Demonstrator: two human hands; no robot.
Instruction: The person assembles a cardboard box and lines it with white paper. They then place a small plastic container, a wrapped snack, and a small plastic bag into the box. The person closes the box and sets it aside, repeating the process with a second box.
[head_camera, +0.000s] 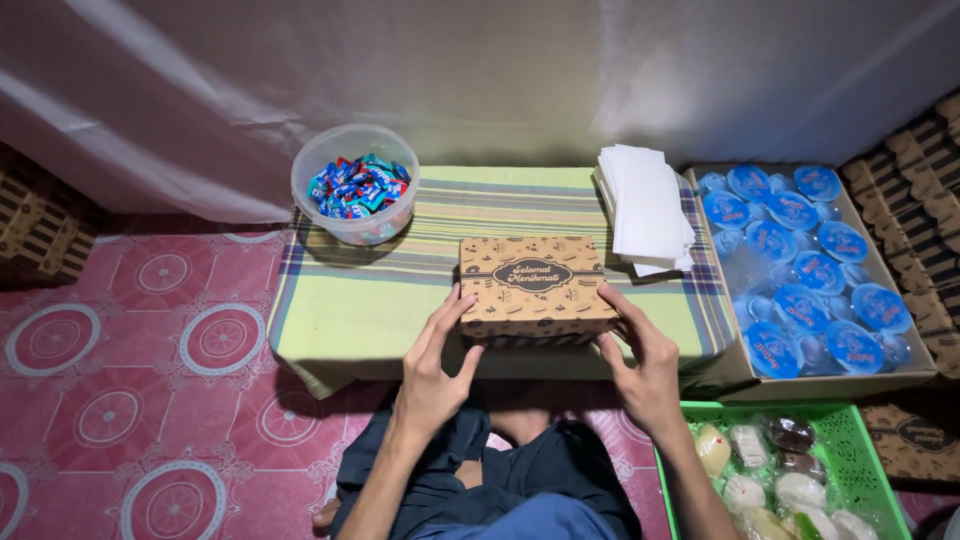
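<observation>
A closed brown cardboard box (533, 285) with a dark oval label and printed patterns lies on a low table covered by a yellow-green striped cloth (360, 300). My left hand (432, 365) presses its fingers against the box's left front corner. My right hand (640, 360) holds the box's right front corner from the other side. Both hands grip the box between them at the table's near edge.
A clear plastic tub of blue-wrapped candies (356, 183) stands at the table's back left. A stack of white paper sheets (645, 208) lies back right. A carton of blue-lidded water cups (800, 265) sits right; a green basket of wrapped snacks (790, 470) is below it.
</observation>
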